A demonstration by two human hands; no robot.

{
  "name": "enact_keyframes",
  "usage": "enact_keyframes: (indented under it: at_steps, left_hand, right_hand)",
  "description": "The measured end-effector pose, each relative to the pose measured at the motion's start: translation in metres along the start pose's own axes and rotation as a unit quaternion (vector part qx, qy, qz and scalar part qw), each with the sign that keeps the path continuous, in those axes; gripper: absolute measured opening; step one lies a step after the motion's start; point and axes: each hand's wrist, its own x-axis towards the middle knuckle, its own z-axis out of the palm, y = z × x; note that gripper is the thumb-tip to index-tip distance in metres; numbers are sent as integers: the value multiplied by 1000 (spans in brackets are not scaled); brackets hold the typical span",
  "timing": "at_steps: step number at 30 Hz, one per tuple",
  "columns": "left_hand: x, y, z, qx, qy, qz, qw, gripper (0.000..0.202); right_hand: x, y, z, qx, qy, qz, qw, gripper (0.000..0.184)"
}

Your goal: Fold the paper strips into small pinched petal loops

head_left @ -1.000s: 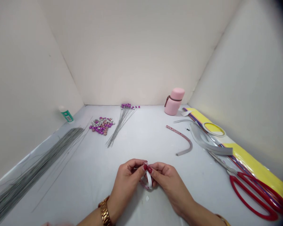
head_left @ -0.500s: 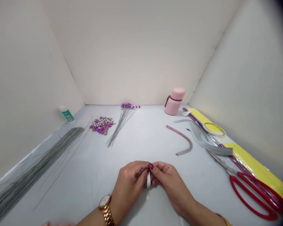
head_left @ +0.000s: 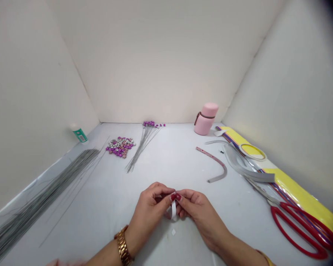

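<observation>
White table, hands pinching upright strip

Left hand and right hand slightly farther forward, strip loop smaller than before

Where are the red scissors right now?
Head view: the red scissors lie at the near right of the table, beside the yellow sheet along the right wall, apart from the right hand, which pinches a white strip with the left hand.
</observation>
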Motion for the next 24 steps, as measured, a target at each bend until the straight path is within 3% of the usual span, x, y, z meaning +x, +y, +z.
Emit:
enact_keyframes:
  at_steps: [4,8,13,16,19,24]
  left_hand:
    - [1,4,0,1,1,-17,1000,14]
    - [3,10,0,-16,5,-80,997,16]
    - [2,7,1,-100,19,-108,989,18]
    - [2,3,2,-150,-1,-115,982,25]
    - [2,3,2,-177,-21,-121,977,18]
    - [2,7,0,-134,3,-138,981,18]
  right_hand:
    - [1,1,1,-11,10,1,1000,22]
    - [0,1,1,-24,8,-7,1000,24]
    - [1,6,1,-47,-32,-25,998,13]
    - [1,7,0,-62,-45,-34,996,8]
    - [-1,4,1,-55,-56,-27,997,5]
    - [-3,3,2,-33,-55,-23,998,7]
